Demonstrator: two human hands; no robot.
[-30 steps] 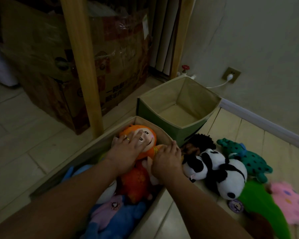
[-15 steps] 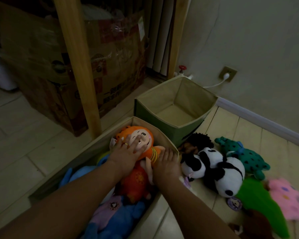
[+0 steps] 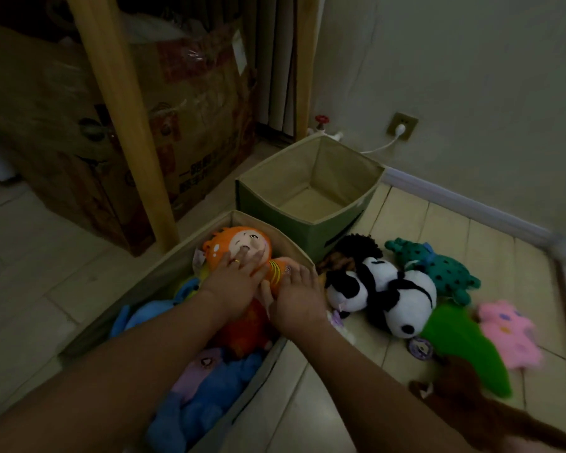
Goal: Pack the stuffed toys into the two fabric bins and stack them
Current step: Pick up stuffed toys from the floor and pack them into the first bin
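Barely shifted since before, the orange-haired doll (image 3: pixel 242 248) is pressed into the near bin (image 3: pixel 294 248) by flat-fingered left hand (image 3: pixel 232 282) and right hand (image 3: pixel 296 297); pandas (image 3: pixel 383 294) at three o'clock.

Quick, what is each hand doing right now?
Left hand: open, fingers pressing the orange doll.
Right hand: open, resting on the doll's body.

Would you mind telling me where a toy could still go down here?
The far bin stands empty. Bare floor lies between it and the baseboard. The near bin is crowded under both hands; loose toys crowd beside the panda.
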